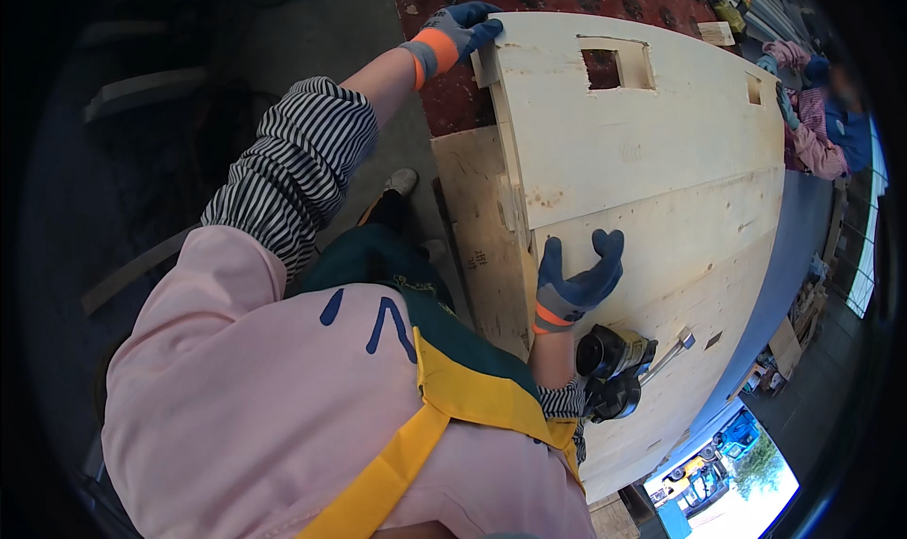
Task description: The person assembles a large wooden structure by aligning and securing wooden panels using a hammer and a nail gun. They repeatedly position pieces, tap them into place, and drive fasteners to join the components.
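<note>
My left hand (457, 32), in a blue-and-grey work glove with an orange cuff, grips the near corner of a pale plywood panel (680, 128). A rectangular cutout (602, 68) goes through this panel near its upper edge. My right hand (577, 280), gloved alike, is over the adjoining plywood sheet (680, 270), palm up, with fingers apart and nothing in them. Beside my right forearm, a black-and-yellow nail gun (616, 369) lies on that sheet. A hammer (669, 355) with a metal head rests against or just beyond it.
At the far edge, a co-worker's gloved hand (786, 107) touches the panel by a smaller cutout (753, 89). A red-brown board surface (453, 103) lies beyond my left hand. Stacked boards (475, 234) show under the near edge. Scrap wood (790, 348) lies at right.
</note>
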`<state>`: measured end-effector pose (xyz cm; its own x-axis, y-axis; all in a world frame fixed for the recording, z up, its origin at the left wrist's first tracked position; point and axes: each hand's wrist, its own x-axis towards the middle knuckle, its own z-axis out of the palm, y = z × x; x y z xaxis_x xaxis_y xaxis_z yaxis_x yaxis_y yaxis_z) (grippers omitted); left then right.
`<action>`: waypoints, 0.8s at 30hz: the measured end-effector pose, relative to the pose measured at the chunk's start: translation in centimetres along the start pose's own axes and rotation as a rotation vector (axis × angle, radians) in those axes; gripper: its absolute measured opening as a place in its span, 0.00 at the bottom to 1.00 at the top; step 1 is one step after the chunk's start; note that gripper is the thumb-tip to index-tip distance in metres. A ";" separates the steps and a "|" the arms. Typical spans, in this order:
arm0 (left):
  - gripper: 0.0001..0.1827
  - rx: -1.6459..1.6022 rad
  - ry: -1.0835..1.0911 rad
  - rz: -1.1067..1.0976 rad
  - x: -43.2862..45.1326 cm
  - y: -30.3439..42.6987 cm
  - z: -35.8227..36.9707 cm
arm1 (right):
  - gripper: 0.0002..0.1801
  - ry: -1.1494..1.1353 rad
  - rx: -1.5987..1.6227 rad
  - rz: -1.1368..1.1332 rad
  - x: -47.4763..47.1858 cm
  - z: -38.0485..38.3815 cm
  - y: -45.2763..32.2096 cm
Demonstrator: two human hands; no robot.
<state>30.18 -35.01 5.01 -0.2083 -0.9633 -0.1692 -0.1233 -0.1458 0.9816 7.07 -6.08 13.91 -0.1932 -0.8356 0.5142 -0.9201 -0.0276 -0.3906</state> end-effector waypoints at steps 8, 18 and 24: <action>0.21 -0.028 0.004 0.061 0.7 -3.3 0.3 | 0.30 0.028 -0.443 0.287 -1.6 -13.6 5.7; 0.30 0.324 0.027 0.106 1.5 -2.7 -0.3 | 0.24 -0.047 -0.246 1.438 -19.7 -35.1 34.0; 0.33 0.303 -0.144 0.122 1.9 -1.4 -3.2 | 0.22 -0.406 -0.229 1.604 -24.3 -34.0 39.8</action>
<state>33.03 -37.38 3.54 -0.3713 -0.9246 -0.0847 -0.3671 0.0624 0.9281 -36.45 31.78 11.78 -0.8647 -0.0147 -0.5021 0.0754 0.9845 -0.1586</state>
